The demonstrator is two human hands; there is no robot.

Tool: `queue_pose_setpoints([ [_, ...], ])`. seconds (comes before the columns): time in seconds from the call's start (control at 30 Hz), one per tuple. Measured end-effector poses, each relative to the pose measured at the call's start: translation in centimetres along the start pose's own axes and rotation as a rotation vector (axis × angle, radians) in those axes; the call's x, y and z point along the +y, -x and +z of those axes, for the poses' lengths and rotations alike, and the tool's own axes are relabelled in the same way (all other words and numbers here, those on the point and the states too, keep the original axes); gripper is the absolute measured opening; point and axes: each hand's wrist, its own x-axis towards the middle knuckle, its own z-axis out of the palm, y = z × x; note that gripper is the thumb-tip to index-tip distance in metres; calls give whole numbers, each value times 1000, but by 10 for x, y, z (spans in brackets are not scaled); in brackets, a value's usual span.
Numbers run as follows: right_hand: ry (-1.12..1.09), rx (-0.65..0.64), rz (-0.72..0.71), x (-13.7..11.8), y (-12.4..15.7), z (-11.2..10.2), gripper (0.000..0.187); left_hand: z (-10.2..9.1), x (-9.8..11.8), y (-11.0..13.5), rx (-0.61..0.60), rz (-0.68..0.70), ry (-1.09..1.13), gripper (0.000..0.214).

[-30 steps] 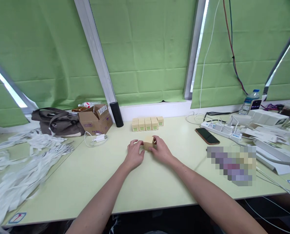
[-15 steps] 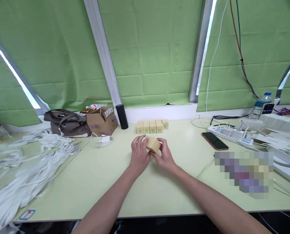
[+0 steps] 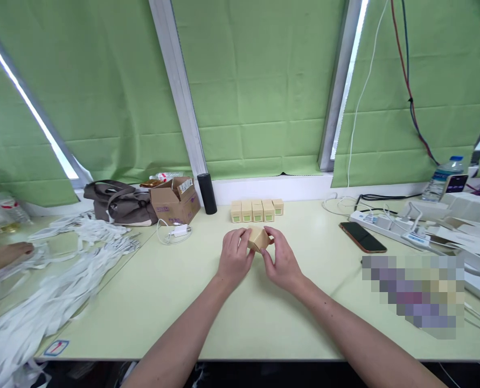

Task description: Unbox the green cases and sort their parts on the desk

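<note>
Between my two hands is a small tan cardboard box (image 3: 258,239), tilted and held just above the table. My left hand (image 3: 235,250) is closed on its left side, fingers over the top edge. The fingers and thumb of my right hand (image 3: 282,256) grip its right side. Just beyond, several small boxes of the same tan card (image 3: 257,210) stand in a close row, with green labels on their fronts; one at the right end sits slightly further back.
A phone (image 3: 363,237) and a white power strip (image 3: 385,226) lie on the right. To the left are white straps (image 3: 62,285), a grey bag (image 3: 122,203), an open carton (image 3: 175,200) and a black cylinder (image 3: 207,194). Another person's hand (image 3: 11,253) touches the straps at far left.
The box in my hands has turned, and my right fingers have shifted on it. My view has swung slightly left. Another person's hand has come into view at the far left.
</note>
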Motion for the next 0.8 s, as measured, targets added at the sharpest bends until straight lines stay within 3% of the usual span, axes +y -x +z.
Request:
queue_pose_setpoints([
  [0.33, 124, -141, 45, 2, 2, -1, 69, -3, 5, -2, -200, 31, -128, 53],
  [0.57, 107, -155, 41, 3, 3, 0, 67, -3, 8, 0, -250, 58, -193, 49],
  [0.8, 129, -117, 77, 9, 4, 2, 56, -2, 7, 0, -214, 80, -188, 47],
])
